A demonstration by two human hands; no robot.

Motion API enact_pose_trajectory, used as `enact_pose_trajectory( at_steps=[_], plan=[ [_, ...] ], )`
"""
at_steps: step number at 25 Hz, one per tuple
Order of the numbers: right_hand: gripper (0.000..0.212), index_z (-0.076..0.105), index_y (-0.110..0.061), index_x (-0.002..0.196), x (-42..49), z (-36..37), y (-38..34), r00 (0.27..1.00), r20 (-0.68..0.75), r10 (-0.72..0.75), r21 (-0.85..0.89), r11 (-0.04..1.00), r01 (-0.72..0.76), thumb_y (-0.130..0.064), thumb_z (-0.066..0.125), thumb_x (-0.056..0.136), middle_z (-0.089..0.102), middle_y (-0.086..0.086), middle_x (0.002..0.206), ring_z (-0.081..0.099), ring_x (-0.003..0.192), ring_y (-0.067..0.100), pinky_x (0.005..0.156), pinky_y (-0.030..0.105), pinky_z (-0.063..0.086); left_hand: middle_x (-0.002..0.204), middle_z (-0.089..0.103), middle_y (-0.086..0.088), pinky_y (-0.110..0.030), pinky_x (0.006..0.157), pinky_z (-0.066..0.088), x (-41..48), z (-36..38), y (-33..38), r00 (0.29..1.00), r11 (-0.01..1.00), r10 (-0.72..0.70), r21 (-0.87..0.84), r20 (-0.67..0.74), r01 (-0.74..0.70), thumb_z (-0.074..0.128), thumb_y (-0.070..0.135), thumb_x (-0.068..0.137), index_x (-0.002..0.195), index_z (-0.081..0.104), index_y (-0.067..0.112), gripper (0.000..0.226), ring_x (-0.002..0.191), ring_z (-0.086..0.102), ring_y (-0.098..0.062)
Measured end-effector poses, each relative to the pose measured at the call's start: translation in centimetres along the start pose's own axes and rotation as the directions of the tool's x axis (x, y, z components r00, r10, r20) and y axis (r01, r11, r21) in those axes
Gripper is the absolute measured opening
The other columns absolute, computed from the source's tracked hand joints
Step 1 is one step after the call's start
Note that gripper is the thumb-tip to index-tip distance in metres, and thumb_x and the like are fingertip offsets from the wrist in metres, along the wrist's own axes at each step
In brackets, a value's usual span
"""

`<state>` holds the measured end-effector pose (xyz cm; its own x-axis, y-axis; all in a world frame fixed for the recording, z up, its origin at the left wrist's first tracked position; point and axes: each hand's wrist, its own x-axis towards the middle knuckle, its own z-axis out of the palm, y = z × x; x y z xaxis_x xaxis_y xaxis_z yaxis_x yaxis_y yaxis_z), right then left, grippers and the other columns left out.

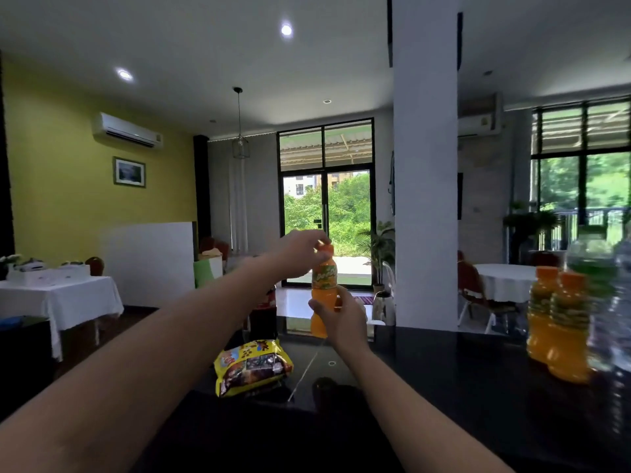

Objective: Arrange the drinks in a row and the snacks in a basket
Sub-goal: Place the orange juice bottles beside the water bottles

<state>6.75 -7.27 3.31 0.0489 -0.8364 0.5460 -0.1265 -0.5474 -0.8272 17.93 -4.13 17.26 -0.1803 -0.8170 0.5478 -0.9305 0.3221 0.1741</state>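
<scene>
An orange juice bottle (323, 288) with an orange cap is held upright above the dark counter (444, 387). My left hand (302, 247) pinches its cap from above. My right hand (339, 319) grips its lower body from the near side. Two more orange juice bottles (560, 329) stand side by side at the counter's right, next to clear water bottles (611, 302) that are blurred. A yellow snack bag (252, 367) lies flat on the counter below my left forearm. No basket is in view.
A dark cola bottle (264, 315) stands behind the snack bag, partly hidden by my left arm. A white pillar (425, 165) rises beyond the counter. Tables with white cloths (61, 295) stand at the left and far right.
</scene>
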Motion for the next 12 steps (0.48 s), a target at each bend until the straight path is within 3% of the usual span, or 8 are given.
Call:
enact_pose_trajectory(
  at_steps=[2, 4, 6, 10, 12],
  plan=[
    [0.045, 0.056, -0.025, 0.121, -1.8, -3.0, -0.9, 1.0, 0.013, 0.012, -0.029, 1.0, -0.012, -0.043, 0.071, 0.083, 0.06, -0.01, 0.099, 0.058, 0.089, 0.011, 0.078, 0.035, 0.053, 0.115, 0.064, -0.007, -0.028, 0.074, 0.054, -0.9, 0.4, 2.5, 1.0, 0.987, 0.015, -0.162, -0.004, -0.016, 0.059, 0.028, 0.091, 0.117, 0.059, 0.016, 0.028, 0.095, 0.059, -0.017],
    [0.043, 0.054, -0.026, 0.122, -3.2, -6.4, -2.0, 1.0, 0.004, 0.014, -0.078, 0.997, -0.014, -0.042, 0.069, 0.085, 0.058, -0.012, 0.098, 0.057, 0.089, 0.011, 0.073, 0.029, 0.05, 0.114, 0.064, -0.007, -0.02, 0.067, 0.047, -1.5, 0.7, 5.4, 0.998, 0.972, 0.041, -0.228, -0.045, -0.05, 0.061, 0.025, 0.091, 0.116, 0.06, 0.015, 0.027, 0.092, 0.057, -0.015],
    [0.034, 0.054, -0.029, 0.114, -4.5, -10.3, -3.2, 1.0, -0.022, 0.005, -0.119, 0.993, -0.007, -0.039, 0.069, 0.086, 0.057, -0.015, 0.093, 0.057, 0.085, 0.008, 0.065, 0.022, 0.043, 0.115, 0.064, -0.006, -0.022, 0.07, 0.045, -1.8, 1.0, 9.0, 0.993, 0.966, 0.081, -0.239, -0.088, -0.1, 0.06, 0.025, 0.091, 0.116, 0.06, 0.016, 0.026, 0.092, 0.056, -0.014],
    [0.033, 0.056, -0.025, 0.114, -6.9, -18.3, -4.6, 0.997, -0.071, 0.038, -0.229, 0.972, -0.053, -0.037, 0.069, 0.086, 0.06, -0.008, 0.099, 0.057, 0.087, 0.01, 0.072, 0.028, 0.045, 0.118, 0.063, -0.007, -0.015, 0.068, 0.043, -2.1, 2.4, 16.6, 0.98, 0.945, 0.167, -0.266, -0.104, -0.19, 0.058, 0.024, 0.093, 0.122, 0.058, 0.014, 0.03, 0.093, 0.055, -0.013],
    [0.036, 0.058, -0.021, 0.115, -8.4, -22.2, -4.8, 0.993, -0.096, 0.065, -0.291, 0.953, -0.09, -0.036, 0.07, 0.085, 0.063, -0.007, 0.097, 0.059, 0.086, 0.011, 0.07, 0.028, 0.045, 0.119, 0.062, -0.008, -0.02, 0.075, 0.044, -2.6, 3.7, 20.2, 0.974, 0.932, 0.205, -0.285, -0.1, -0.225, 0.058, 0.023, 0.093, 0.123, 0.057, 0.011, 0.032, 0.095, 0.054, -0.013]
  ],
)
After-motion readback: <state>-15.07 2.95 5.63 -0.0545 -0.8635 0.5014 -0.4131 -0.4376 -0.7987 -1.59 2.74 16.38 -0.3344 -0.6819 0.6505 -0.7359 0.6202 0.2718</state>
